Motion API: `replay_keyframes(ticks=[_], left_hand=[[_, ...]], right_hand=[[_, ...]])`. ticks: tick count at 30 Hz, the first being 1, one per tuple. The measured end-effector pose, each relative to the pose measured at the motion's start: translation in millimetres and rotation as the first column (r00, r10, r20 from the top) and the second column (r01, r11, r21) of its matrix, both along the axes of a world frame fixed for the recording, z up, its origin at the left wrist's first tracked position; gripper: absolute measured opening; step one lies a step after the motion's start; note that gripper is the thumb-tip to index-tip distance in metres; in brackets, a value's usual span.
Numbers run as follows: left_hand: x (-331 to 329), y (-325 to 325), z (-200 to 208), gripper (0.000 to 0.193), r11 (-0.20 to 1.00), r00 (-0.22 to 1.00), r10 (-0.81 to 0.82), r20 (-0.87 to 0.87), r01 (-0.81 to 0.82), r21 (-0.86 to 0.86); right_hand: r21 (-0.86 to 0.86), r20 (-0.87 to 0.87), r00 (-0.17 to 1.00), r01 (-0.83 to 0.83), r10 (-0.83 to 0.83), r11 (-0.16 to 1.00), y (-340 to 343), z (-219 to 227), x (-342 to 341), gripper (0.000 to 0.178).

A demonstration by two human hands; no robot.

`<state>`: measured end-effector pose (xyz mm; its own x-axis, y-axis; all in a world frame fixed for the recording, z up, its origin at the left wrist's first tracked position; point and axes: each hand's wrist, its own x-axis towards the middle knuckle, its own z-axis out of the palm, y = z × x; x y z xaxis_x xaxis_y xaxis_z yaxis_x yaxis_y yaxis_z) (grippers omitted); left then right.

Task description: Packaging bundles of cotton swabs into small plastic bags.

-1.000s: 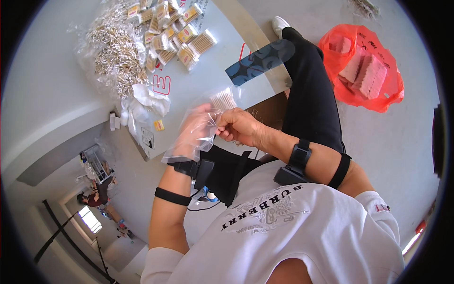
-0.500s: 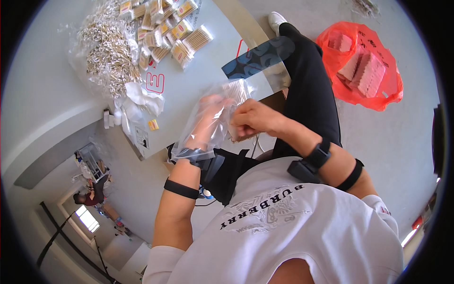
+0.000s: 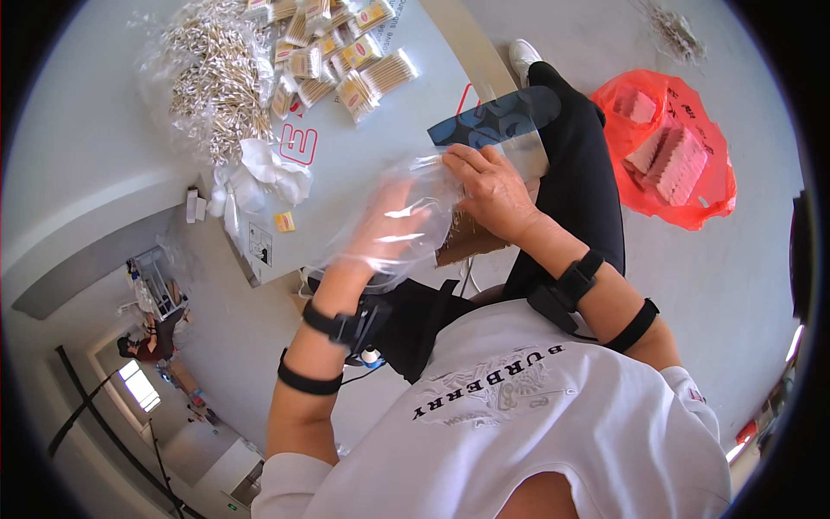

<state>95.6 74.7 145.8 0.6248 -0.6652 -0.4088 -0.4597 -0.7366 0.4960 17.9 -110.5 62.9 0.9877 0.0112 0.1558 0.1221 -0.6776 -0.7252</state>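
A clear plastic bag (image 3: 432, 195) covers my left hand (image 3: 393, 221) and wrist above the near edge of the table (image 3: 346, 173). Inside it the left fingers look loosely spread, blurred by the shiny film. My right hand (image 3: 494, 190) grips the bag's far end, its fingers bent over the film; whatever lies under that palm is hidden. Beyond my hands are several small clear packs of cotton swabs (image 3: 359, 54) with yellow labels. To their left, loose cotton swabs (image 3: 216, 82) are heaped in an open clear plastic bag.
A dark blue translucent strip (image 3: 497, 118) lies over the table's right edge. Crumpled white plastic (image 3: 277, 169) and a small yellow label (image 3: 285, 222) lie left of my hands. On the floor at right, a red plastic bag (image 3: 716, 190) holds pink packs (image 3: 679, 164). Another person (image 3: 154, 339) is far left.
The left hand has drawn back toward me inside the bag. My right hand has moved forward onto the bag's far end, where a bundle of cotton swabs showed before; that bundle is now hidden.
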Motion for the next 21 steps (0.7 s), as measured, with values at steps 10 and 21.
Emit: replay_keyframes(ticks=[10,21], left_hand=[[84,16,135,0.015,0.717,0.855,0.378,-0.356,-0.513,-0.472],[134,-33,-61,0.059,0.947,0.831,0.216,0.512,-0.305,0.096]], right_hand=[[0.025,0.027,0.998,0.056,-0.056,0.998,-4,-4,2,0.056],[-0.013,-0.043,0.999,-0.004,0.003,1.0,-5,7,3,0.06]])
